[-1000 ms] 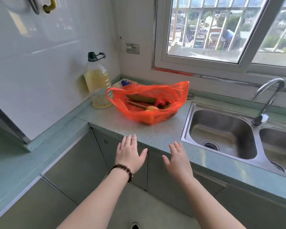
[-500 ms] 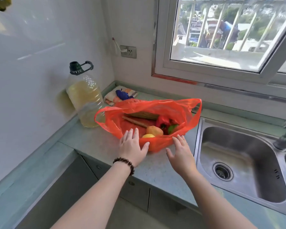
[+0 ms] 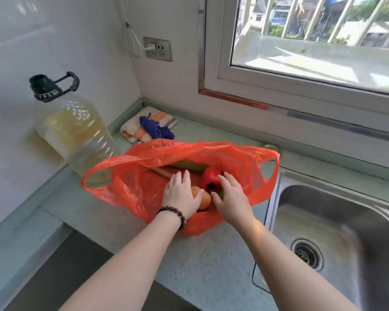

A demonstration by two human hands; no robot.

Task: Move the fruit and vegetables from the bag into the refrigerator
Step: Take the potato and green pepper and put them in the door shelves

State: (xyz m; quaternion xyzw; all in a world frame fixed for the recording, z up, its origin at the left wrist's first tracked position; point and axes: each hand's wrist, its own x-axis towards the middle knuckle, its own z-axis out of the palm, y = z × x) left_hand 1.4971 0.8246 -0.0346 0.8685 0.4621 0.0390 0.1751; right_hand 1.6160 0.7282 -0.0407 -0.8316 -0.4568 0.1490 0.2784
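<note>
- the step in hand looks like the first pick: both hands are inside the mouth of the orange bag (image 3: 130, 189), and no produce has been lifted out yet, as far as can be seen.
- the bag sits on the countertop (image 3: 211, 261) towards its back edge, between the oil bottle (image 3: 74, 133) at the wall and the rim of the sink (image 3: 337, 232); its mouth gapes upward and its handles flop towards either side.
- the left hand (image 3: 181, 195) lies flat, fingers straight and close together, its thumb resting against an orange-yellow fruit (image 3: 203, 198) near the front of the bag.
- the right hand (image 3: 230, 196) arches over a green vegetable (image 3: 221, 194), fingers lightly curved; whether they already grip it cannot be told, since the hand covers most of it.
- a red pepper (image 3: 210, 178) sits between the two hands, stem end towards the person, bulk pointing towards the back wall.
- behind it lie a long green vegetable (image 3: 189, 166) and a thin reddish stalk (image 3: 162, 172); both have their long axis running roughly side to side along the counter, the stalk tilting nearer at its right end.
- the next move, i judge, calls for closing fingers round one piece, lifting it clear of the loose plastic without dragging the bag, then turning to a refrigerator, which is not in view here.
- a folded cloth (image 3: 147, 127) lies in the back corner of the countertop.
</note>
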